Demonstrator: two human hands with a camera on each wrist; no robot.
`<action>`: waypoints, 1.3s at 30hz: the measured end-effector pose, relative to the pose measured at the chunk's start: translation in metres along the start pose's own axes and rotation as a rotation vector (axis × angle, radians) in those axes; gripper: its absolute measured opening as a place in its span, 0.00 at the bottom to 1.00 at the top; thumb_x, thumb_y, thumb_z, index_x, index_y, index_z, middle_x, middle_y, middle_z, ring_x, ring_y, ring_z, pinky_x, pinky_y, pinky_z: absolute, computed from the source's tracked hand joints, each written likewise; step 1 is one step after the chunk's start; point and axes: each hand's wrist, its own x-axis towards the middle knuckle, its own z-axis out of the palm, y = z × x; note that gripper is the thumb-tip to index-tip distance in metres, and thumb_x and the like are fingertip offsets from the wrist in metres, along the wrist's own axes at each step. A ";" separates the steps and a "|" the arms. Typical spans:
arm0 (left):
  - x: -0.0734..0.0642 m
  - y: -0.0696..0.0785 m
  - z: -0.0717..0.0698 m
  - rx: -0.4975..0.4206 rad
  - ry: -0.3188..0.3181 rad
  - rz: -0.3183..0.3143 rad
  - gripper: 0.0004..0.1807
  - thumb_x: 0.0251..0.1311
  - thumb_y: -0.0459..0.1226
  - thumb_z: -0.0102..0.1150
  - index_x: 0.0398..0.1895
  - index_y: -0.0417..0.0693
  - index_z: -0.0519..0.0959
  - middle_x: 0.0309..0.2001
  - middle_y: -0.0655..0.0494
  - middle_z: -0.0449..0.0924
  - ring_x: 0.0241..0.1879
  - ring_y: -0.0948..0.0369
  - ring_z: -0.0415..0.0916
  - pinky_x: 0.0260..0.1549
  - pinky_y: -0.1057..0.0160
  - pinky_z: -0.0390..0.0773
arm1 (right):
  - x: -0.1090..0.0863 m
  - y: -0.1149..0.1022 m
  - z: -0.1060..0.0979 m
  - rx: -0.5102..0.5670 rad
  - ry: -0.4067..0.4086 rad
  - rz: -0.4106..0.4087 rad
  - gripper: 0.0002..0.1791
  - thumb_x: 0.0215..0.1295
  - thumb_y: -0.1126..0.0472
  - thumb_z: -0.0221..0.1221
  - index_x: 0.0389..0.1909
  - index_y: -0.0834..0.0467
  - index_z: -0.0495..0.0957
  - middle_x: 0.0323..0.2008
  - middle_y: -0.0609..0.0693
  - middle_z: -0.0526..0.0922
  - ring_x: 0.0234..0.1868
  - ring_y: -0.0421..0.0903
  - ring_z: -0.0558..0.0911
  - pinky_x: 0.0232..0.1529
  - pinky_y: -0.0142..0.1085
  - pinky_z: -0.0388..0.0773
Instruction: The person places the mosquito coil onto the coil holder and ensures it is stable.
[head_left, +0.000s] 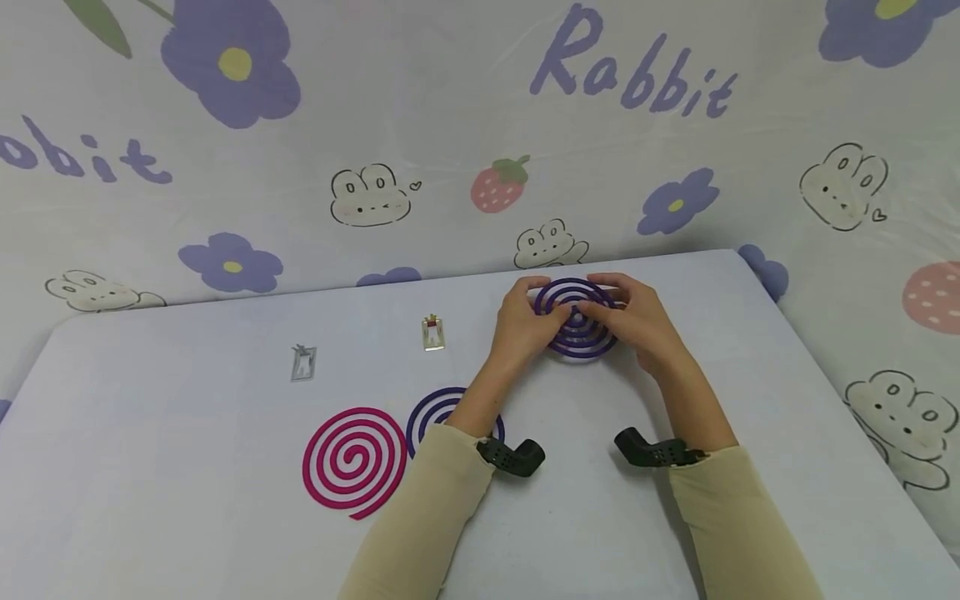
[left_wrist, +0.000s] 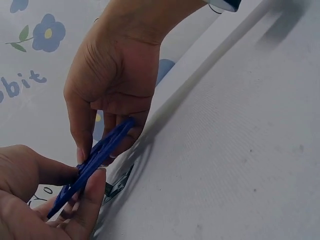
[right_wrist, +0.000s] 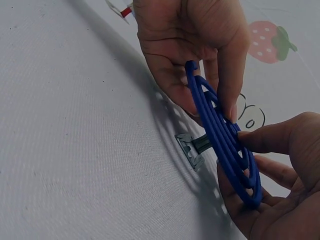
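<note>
My left hand (head_left: 525,321) and right hand (head_left: 637,317) hold a blue-purple mosquito coil (right_wrist: 220,127) between them, thumbs on its near face and fingers behind. The coil is tilted and raised off the table. Behind it, the right wrist view shows a small metal coil stand (right_wrist: 201,144), its stem reaching up to the coil's back; whether the two are joined I cannot tell. The left wrist view shows the coil (left_wrist: 97,157) edge-on, with part of the stand (left_wrist: 120,185) beneath it.
A pink coil (head_left: 355,457) lies flat at centre-left, beside another purple coil (head_left: 411,433) partly covered by my left forearm. Farther back lie a gold-coloured stand (head_left: 433,346) and a silver stand (head_left: 303,377). A patterned cloth (head_left: 435,100) hangs behind the white table (head_left: 187,467).
</note>
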 end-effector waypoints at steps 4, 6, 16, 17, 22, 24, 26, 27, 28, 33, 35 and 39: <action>0.001 0.000 0.001 -0.037 -0.008 -0.014 0.29 0.65 0.36 0.70 0.70 0.45 0.75 0.55 0.37 0.87 0.53 0.48 0.87 0.56 0.55 0.86 | -0.002 0.000 -0.001 0.009 -0.001 0.006 0.34 0.73 0.58 0.65 0.78 0.57 0.67 0.71 0.69 0.74 0.68 0.64 0.76 0.74 0.58 0.74; 0.001 0.001 0.002 -0.051 -0.010 -0.017 0.30 0.65 0.35 0.70 0.70 0.45 0.75 0.55 0.36 0.87 0.53 0.48 0.87 0.56 0.55 0.87 | -0.003 0.000 -0.001 0.017 0.000 0.004 0.35 0.73 0.58 0.65 0.78 0.57 0.67 0.70 0.69 0.75 0.67 0.63 0.76 0.73 0.58 0.74; 0.000 -0.002 0.003 -0.098 -0.013 -0.040 0.28 0.67 0.36 0.69 0.69 0.45 0.75 0.61 0.36 0.84 0.59 0.48 0.85 0.60 0.53 0.85 | -0.001 0.002 0.001 0.046 -0.002 0.009 0.33 0.73 0.59 0.65 0.76 0.58 0.70 0.67 0.69 0.77 0.65 0.60 0.77 0.71 0.51 0.75; 0.000 -0.002 0.004 -0.102 -0.011 -0.043 0.28 0.67 0.36 0.69 0.69 0.45 0.75 0.61 0.36 0.84 0.59 0.48 0.85 0.60 0.53 0.85 | -0.001 0.002 0.002 0.048 0.000 0.008 0.33 0.73 0.59 0.65 0.76 0.58 0.69 0.68 0.69 0.77 0.65 0.59 0.77 0.71 0.52 0.75; 0.001 -0.004 0.004 -0.122 0.005 -0.049 0.28 0.66 0.36 0.70 0.68 0.45 0.76 0.61 0.37 0.84 0.59 0.48 0.84 0.60 0.53 0.85 | 0.001 0.003 0.004 0.081 0.002 0.020 0.33 0.73 0.58 0.65 0.76 0.59 0.70 0.71 0.68 0.75 0.69 0.60 0.76 0.75 0.54 0.72; 0.001 -0.004 0.005 -0.132 0.011 -0.050 0.28 0.66 0.35 0.70 0.68 0.45 0.76 0.61 0.36 0.84 0.59 0.48 0.84 0.60 0.53 0.84 | 0.001 0.002 0.005 0.097 0.000 0.038 0.33 0.73 0.58 0.65 0.76 0.58 0.70 0.72 0.67 0.75 0.70 0.61 0.76 0.77 0.54 0.71; 0.001 -0.003 0.005 -0.137 0.018 -0.053 0.27 0.65 0.35 0.70 0.67 0.44 0.77 0.60 0.36 0.84 0.58 0.48 0.84 0.60 0.53 0.84 | 0.001 0.002 0.005 0.107 -0.001 0.053 0.34 0.72 0.58 0.65 0.77 0.57 0.70 0.72 0.67 0.75 0.70 0.61 0.76 0.77 0.54 0.70; 0.001 -0.003 0.005 -0.143 0.019 -0.055 0.27 0.65 0.34 0.70 0.67 0.44 0.77 0.60 0.36 0.84 0.59 0.47 0.84 0.60 0.53 0.85 | 0.001 0.002 0.005 0.110 -0.001 0.059 0.34 0.72 0.58 0.65 0.77 0.57 0.70 0.72 0.67 0.75 0.70 0.61 0.76 0.77 0.54 0.70; 0.001 -0.003 0.006 -0.147 0.020 -0.055 0.27 0.65 0.34 0.70 0.67 0.44 0.77 0.60 0.36 0.84 0.59 0.47 0.84 0.60 0.53 0.85 | 0.002 0.002 0.006 0.112 -0.001 0.066 0.34 0.72 0.58 0.65 0.77 0.57 0.69 0.71 0.67 0.75 0.70 0.61 0.76 0.77 0.54 0.70; 0.002 -0.004 0.006 -0.160 0.020 -0.053 0.27 0.65 0.33 0.70 0.67 0.43 0.76 0.60 0.35 0.84 0.59 0.47 0.84 0.60 0.53 0.85 | 0.002 0.001 0.006 0.120 -0.005 0.076 0.34 0.72 0.58 0.65 0.77 0.57 0.69 0.71 0.66 0.76 0.69 0.60 0.76 0.77 0.53 0.70; 0.002 -0.005 0.006 -0.158 0.021 -0.050 0.27 0.65 0.33 0.70 0.67 0.43 0.76 0.60 0.35 0.84 0.58 0.47 0.85 0.60 0.53 0.85 | 0.002 0.001 0.006 0.122 -0.008 0.076 0.34 0.72 0.58 0.65 0.77 0.57 0.69 0.71 0.67 0.76 0.69 0.60 0.76 0.78 0.53 0.70; 0.003 -0.006 0.006 -0.157 0.022 -0.044 0.27 0.65 0.33 0.70 0.67 0.42 0.76 0.59 0.35 0.85 0.58 0.47 0.85 0.60 0.53 0.85 | 0.001 0.002 0.006 0.113 -0.008 0.076 0.34 0.73 0.58 0.65 0.77 0.57 0.69 0.72 0.67 0.75 0.70 0.61 0.76 0.78 0.54 0.70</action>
